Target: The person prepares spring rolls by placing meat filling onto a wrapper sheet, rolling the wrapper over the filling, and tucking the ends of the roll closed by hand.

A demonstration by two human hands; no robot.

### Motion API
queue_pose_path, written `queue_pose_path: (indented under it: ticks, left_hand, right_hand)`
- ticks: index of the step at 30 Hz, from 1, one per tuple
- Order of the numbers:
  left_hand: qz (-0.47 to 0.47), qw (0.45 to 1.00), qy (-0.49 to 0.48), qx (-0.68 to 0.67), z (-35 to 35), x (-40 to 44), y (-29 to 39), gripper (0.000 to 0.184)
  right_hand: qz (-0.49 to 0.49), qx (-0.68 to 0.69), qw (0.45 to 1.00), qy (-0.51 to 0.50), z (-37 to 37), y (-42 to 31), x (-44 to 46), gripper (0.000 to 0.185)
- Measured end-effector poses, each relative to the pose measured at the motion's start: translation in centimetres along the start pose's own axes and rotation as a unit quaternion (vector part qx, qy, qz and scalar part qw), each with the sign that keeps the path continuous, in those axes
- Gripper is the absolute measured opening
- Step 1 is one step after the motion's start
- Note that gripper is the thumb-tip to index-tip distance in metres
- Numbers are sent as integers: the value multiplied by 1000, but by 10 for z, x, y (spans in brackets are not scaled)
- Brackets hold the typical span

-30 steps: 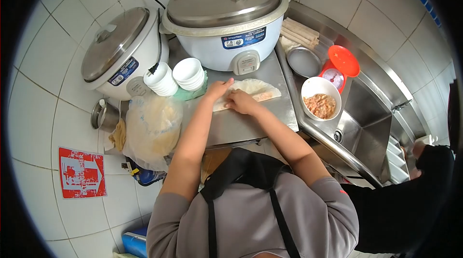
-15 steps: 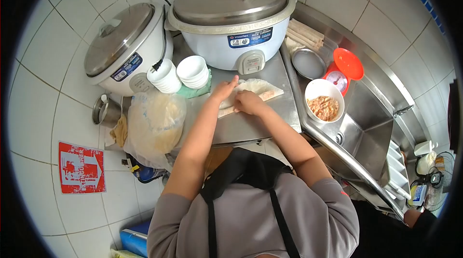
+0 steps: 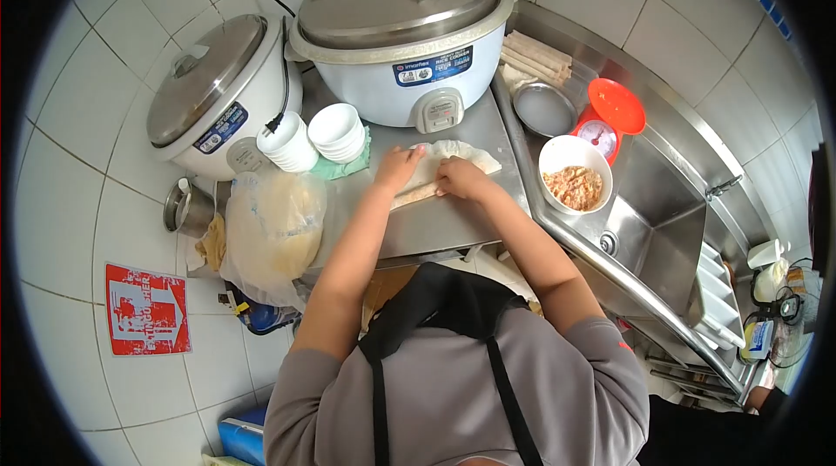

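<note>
A thin, pale, round wrapper (image 3: 475, 155) lies on the steel tabletop with its near side folded into a long, straight roll (image 3: 414, 197). It looks like a spring roll wrapper; the filling inside is hidden. My left hand (image 3: 399, 167) is at the wrapper's left part, with the fingers curled onto it. Beside it, my right hand (image 3: 463, 178) pinches the folded edge near the middle. To the right, a white bowl (image 3: 566, 153) holds an orange-pink chopped filling (image 3: 575, 188). Several finished-looking rolls (image 3: 538, 57) lie stacked at the back right.
A large rice cooker (image 3: 366, 74) stands behind my hands, another (image 3: 252, 109) to the left. Stacked white cups (image 3: 338, 131) and a plastic bag of round wrappers (image 3: 283, 226) sit left. Right are a metal pan (image 3: 544, 109), red scale (image 3: 616, 107) and sink (image 3: 649, 226).
My right hand has shifted slightly right along the fold, its fingers now at the folded edge. My left hand stays at the wrapper's left part. The camera view has shifted a little.
</note>
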State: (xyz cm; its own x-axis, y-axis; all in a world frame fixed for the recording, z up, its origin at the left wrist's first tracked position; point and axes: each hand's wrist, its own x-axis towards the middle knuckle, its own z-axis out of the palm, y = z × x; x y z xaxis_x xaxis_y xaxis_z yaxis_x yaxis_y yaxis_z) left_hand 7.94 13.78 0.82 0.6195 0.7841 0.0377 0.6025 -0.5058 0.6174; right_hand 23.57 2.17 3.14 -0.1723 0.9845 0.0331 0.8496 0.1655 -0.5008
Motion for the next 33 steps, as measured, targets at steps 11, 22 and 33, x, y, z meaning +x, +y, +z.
queue_pose_path:
  ticks: [11,22,33]
  left_hand:
    - [140,975,173,27,-7,-34,38,28]
    - [135,990,-11,-43,1,-75,21,36]
    - [62,996,-64,-16,1,-76,35,41]
  right_hand:
    - [-14,-13,1000,-5,0,19,-13,22]
    - [-20,24,999,14,-27,32,-39,31]
    - [-20,3,999,-26,-17,25,-35,32]
